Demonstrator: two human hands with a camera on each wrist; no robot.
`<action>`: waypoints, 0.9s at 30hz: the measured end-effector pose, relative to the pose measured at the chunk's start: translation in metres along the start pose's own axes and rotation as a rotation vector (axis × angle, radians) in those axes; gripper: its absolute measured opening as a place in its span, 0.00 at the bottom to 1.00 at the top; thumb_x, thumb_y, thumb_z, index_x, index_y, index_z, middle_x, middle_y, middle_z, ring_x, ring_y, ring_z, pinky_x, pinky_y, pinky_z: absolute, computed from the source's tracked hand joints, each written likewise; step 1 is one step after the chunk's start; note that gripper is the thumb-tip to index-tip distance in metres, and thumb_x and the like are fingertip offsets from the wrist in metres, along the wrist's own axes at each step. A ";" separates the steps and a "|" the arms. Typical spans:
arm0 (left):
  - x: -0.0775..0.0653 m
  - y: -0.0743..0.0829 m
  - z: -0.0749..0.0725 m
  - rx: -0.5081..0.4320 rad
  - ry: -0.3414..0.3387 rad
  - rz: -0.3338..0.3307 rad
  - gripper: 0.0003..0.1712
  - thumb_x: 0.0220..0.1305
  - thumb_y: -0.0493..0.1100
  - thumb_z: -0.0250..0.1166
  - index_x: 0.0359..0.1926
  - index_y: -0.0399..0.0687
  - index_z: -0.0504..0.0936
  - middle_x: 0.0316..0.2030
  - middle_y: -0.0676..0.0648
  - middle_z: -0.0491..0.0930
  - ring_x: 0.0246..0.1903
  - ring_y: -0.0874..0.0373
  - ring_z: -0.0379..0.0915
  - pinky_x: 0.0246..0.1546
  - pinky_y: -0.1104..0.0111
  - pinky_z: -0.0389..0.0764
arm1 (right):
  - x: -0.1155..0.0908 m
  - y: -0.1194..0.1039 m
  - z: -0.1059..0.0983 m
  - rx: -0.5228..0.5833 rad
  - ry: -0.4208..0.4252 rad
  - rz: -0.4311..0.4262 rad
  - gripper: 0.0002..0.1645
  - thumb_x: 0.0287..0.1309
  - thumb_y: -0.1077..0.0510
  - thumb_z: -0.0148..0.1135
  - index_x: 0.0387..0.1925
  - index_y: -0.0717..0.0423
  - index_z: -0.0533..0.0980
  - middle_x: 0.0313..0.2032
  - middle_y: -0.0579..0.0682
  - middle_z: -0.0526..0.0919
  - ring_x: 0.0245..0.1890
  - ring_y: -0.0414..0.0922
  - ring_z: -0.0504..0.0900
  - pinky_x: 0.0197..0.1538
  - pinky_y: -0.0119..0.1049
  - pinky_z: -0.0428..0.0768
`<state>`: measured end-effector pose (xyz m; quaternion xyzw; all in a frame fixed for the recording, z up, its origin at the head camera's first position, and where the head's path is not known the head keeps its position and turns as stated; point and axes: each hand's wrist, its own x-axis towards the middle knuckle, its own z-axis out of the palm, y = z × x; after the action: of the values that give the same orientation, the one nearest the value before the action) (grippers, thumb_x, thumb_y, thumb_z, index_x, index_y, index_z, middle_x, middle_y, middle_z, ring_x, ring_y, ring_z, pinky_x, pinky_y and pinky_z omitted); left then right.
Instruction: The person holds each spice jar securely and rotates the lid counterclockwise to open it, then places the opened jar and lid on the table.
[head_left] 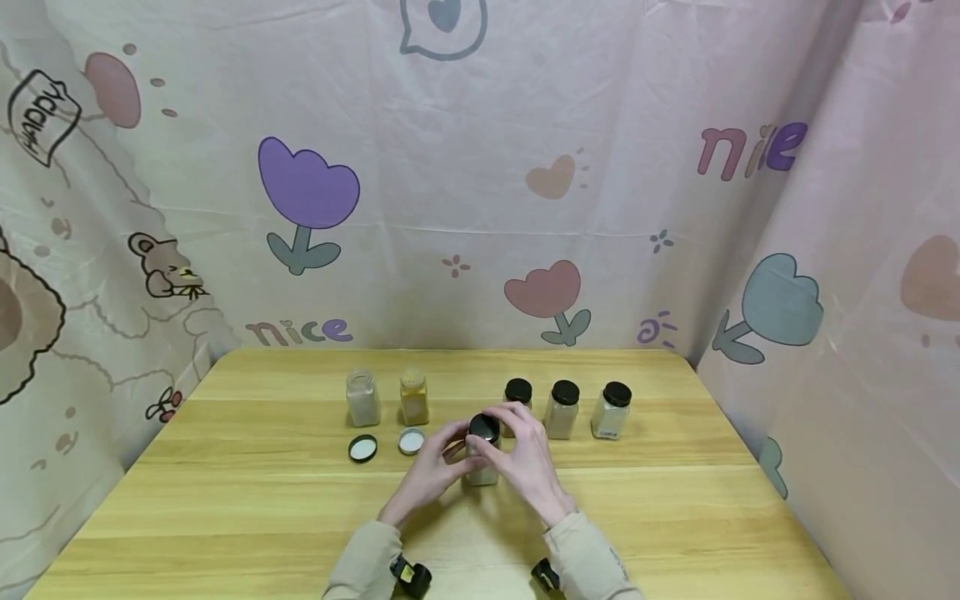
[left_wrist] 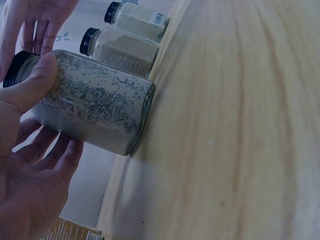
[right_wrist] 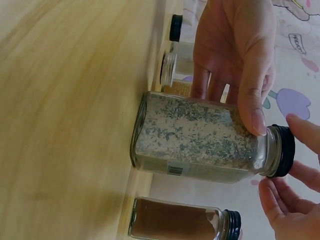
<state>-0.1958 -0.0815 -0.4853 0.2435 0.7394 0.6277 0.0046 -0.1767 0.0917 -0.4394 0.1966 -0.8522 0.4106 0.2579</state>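
A square glass spice jar (left_wrist: 100, 95) with pale contents flecked dark green stands upright on the table in front of me. My left hand (head_left: 438, 467) grips its body, thumb on one face and fingers on the opposite side. Around the black screw lid (right_wrist: 286, 151), my right hand (head_left: 525, 454) curls its thumb and fingertips. The lid sits on the jar's neck. Just behind my right hand, a capped jar (head_left: 518, 390) filled with brown powder (right_wrist: 175, 218) is partly hidden in the head view.
Two more black-capped jars, one pale (head_left: 561, 412) and one with a barcode label (head_left: 611, 412), stand to the right. On the left are two uncapped jars, one whitish (head_left: 363, 400) and one yellow (head_left: 414, 400). Two lids, a black-rimmed one (head_left: 363, 448) and a silvery one (head_left: 411, 441), lie before them.
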 end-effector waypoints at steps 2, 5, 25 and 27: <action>0.000 0.000 0.000 0.000 0.003 -0.001 0.33 0.60 0.36 0.72 0.65 0.34 0.73 0.63 0.32 0.75 0.65 0.37 0.71 0.69 0.60 0.74 | 0.000 0.000 0.000 -0.001 0.008 -0.015 0.22 0.48 0.55 0.80 0.46 0.56 0.84 0.46 0.50 0.86 0.47 0.48 0.84 0.48 0.41 0.85; 0.000 0.000 -0.001 0.007 -0.001 0.011 0.33 0.61 0.35 0.71 0.65 0.33 0.72 0.63 0.31 0.74 0.64 0.36 0.71 0.69 0.59 0.74 | 0.000 0.000 0.000 0.012 -0.004 -0.033 0.20 0.49 0.59 0.78 0.46 0.56 0.84 0.45 0.51 0.86 0.46 0.48 0.84 0.49 0.41 0.85; -0.001 -0.001 -0.001 0.007 -0.014 0.016 0.34 0.60 0.35 0.71 0.66 0.33 0.71 0.64 0.31 0.73 0.66 0.35 0.69 0.70 0.58 0.73 | 0.000 -0.001 0.000 -0.014 0.017 -0.039 0.22 0.48 0.58 0.79 0.46 0.57 0.84 0.46 0.51 0.85 0.46 0.48 0.84 0.47 0.37 0.85; 0.000 -0.001 -0.001 0.009 -0.019 0.036 0.34 0.61 0.34 0.71 0.66 0.31 0.70 0.64 0.30 0.73 0.65 0.33 0.69 0.70 0.56 0.73 | 0.000 -0.001 -0.001 0.011 0.002 -0.059 0.21 0.49 0.61 0.77 0.47 0.58 0.83 0.46 0.53 0.86 0.45 0.49 0.84 0.47 0.39 0.86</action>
<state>-0.1965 -0.0830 -0.4864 0.2628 0.7375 0.6221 -0.0008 -0.1760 0.0915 -0.4381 0.2227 -0.8434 0.4076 0.2700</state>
